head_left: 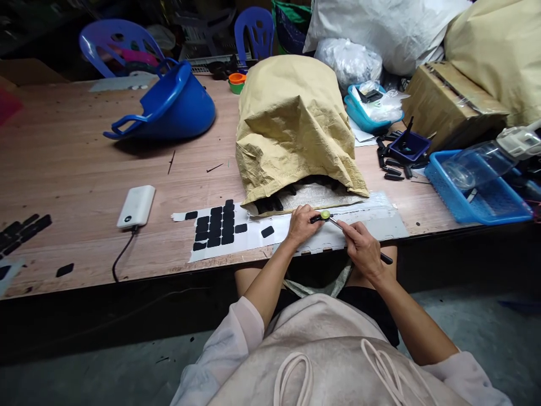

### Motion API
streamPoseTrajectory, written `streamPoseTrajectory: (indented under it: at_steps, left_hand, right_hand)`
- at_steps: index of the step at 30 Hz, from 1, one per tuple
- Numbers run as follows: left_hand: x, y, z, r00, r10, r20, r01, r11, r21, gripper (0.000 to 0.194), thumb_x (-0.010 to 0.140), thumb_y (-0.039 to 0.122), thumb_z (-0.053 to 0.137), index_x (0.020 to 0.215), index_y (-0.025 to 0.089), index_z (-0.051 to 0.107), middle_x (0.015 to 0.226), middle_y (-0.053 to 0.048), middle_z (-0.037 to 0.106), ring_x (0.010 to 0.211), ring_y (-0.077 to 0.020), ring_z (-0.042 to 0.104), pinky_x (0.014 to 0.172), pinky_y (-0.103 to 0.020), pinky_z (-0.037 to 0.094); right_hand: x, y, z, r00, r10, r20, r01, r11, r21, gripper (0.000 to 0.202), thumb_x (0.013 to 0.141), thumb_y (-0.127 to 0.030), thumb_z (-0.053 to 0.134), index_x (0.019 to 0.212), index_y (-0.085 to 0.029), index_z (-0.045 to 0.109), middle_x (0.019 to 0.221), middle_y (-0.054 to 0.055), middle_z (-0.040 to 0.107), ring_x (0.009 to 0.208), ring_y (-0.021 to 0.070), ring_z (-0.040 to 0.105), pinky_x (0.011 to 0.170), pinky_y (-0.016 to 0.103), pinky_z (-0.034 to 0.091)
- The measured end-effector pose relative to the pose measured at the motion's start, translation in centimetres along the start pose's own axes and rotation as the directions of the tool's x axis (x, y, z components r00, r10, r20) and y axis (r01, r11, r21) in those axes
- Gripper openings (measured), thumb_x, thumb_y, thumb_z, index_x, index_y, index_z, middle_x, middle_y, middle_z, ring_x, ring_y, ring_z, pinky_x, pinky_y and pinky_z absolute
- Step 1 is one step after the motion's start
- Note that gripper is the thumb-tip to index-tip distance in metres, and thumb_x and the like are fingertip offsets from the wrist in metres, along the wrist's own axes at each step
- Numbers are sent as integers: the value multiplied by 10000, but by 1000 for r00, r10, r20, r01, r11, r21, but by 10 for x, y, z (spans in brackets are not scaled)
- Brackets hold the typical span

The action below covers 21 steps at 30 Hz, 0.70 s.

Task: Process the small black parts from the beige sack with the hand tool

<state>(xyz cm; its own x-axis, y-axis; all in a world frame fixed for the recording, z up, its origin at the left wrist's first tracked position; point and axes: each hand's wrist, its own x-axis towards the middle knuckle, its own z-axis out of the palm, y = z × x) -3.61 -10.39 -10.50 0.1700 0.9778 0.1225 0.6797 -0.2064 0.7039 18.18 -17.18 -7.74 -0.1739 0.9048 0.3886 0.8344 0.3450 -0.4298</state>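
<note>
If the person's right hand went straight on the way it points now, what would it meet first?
Probably the small black piece with a round yellow-green part in the left hand, where the right hand aims its slim metal-shafted tool; depth is hard to judge from this view.

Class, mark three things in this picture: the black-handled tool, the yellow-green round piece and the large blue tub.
Black-handled tool (386, 259): head view, handle end beyond the right hand (363, 248).
Yellow-green round piece (325, 215): head view, middle of its face.
Large blue tub (194, 108): head view, outer wall.
</note>
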Motion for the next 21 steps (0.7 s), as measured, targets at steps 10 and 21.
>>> streamPoseTrajectory:
  at_steps: [10, 21]
  left_hand:
    - [-1, 1, 1, 1000, -1, -12, 1, 1000, -14, 176, 852, 233, 814, 1021, 280, 830, 953, -22, 694, 990, -231, 611, 951, -398, 484]
    - [-3, 10, -5, 1000, -19, 14, 18, 1000, 24, 164, 830, 221, 805, 985, 254, 763, 1012, -26, 714, 1033, -248, 613, 983, -410, 475]
  right_hand:
    - [-5, 13, -2, 998, 50, -47, -49, 999, 25, 366, 1066, -278, 496, 1322, -310, 756, 976, 32, 713, 866, 154, 698, 646, 241, 490]
    - [47, 67, -1, 995, 66, -77, -82, 973, -217, 365, 1024, -300, 513, 1273, -310, 780, 973, 71, 661, 835, 199, 548, 677, 321, 363]
